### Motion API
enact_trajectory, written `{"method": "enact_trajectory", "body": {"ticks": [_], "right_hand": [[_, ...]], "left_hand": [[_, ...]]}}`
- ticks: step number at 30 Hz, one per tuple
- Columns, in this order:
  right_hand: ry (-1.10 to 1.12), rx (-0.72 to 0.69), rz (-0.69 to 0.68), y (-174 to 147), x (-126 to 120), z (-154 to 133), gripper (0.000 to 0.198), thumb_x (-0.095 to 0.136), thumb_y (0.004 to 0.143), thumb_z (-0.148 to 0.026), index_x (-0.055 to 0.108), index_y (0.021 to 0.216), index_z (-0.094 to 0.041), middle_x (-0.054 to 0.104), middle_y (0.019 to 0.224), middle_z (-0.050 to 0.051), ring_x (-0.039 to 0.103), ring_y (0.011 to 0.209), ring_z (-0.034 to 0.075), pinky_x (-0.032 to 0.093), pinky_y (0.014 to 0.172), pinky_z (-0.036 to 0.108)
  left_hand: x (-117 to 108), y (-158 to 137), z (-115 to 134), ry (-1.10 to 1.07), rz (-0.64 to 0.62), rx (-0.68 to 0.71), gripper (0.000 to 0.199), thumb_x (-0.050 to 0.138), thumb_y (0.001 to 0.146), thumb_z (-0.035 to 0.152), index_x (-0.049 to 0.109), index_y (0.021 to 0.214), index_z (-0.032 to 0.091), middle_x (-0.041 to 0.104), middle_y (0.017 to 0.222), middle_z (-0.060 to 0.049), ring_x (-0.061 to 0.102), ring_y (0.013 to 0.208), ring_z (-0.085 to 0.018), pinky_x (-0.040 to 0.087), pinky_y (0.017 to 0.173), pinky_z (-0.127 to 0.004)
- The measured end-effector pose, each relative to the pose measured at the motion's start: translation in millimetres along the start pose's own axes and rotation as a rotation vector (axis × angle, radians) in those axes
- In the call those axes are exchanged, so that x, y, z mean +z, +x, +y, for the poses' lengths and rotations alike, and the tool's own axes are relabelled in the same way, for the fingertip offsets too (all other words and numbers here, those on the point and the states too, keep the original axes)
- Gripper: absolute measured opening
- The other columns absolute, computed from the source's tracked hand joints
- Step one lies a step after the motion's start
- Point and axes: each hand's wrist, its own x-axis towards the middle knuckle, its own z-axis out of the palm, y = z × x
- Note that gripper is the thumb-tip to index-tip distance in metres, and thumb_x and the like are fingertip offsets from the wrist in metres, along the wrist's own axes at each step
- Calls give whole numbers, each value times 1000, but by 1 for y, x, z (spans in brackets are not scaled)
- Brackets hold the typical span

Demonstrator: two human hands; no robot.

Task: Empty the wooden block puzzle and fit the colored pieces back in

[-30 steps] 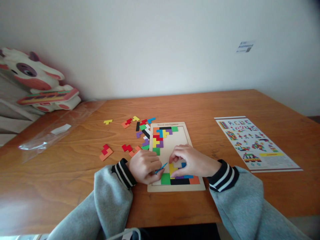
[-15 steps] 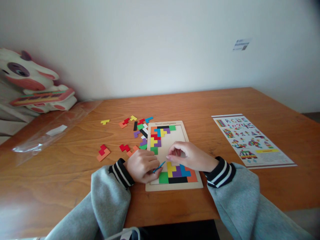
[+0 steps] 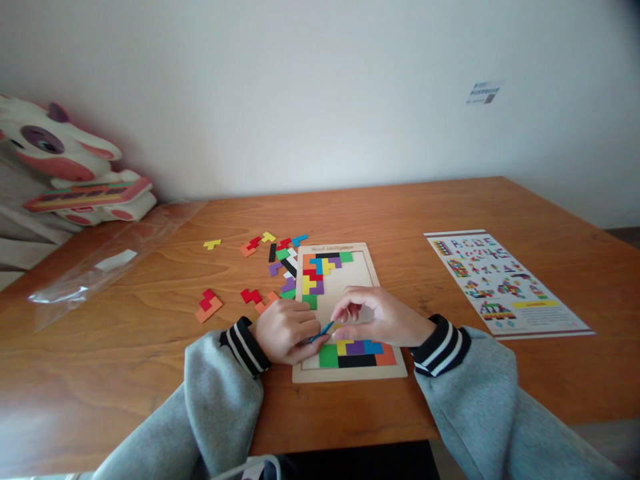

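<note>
My left hand [image 3: 289,331] pinches a thin blue puzzle piece [image 3: 323,331] over the lower left of a wooden puzzle board [image 3: 299,377]. The piece is seen nearly edge-on, so its shape is not clear. My right hand [image 3: 383,317] is over the board, thumb and forefinger apart, close to the free end of the blue piece; whether it touches cannot be seen. Coloured pieces fill the board's top left, including a green square [image 3: 310,302]. Along the bottom lie a green square [image 3: 329,356] and a black bar [image 3: 357,361]. My right hand covers part of the board.
Loose pieces are left of the board, among them a red one [image 3: 251,296] and a yellow one [image 3: 213,245]. A printed pattern sheet [image 3: 510,283] lies to the right. At the far left are a clear plastic bag [image 3: 85,287] and a cow-shaped toy keyboard [image 3: 95,193].
My right hand has come down and closer to the blue piece, its thumb and forefinger parting near the free end. My left hand keeps hold of the piece, nearly still.
</note>
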Motion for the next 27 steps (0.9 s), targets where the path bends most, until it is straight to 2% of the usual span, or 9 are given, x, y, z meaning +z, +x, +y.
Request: {"method": "enact_trajectory", "body": {"ticks": [9, 27], "right_hand": [[-66, -75, 16, 1, 5, 6, 19, 75, 82, -37, 72, 83, -18, 62, 76, 1, 54, 69, 12, 43, 63, 25], [-45, -19, 37, 0, 6, 4, 20, 73, 84, -37, 69, 84, -18, 60, 77, 0, 55, 69, 12, 44, 63, 25]], "left_hand": [[1, -1, 0, 46, 3, 22, 36, 47, 99, 29, 52, 64, 19, 52, 56, 0, 47, 53, -14, 31, 50, -30], [0, 0, 1, 46, -8, 13, 35, 49, 97, 32, 52, 65, 19, 52, 57, 0, 47, 54, -15, 32, 49, -31]]}}
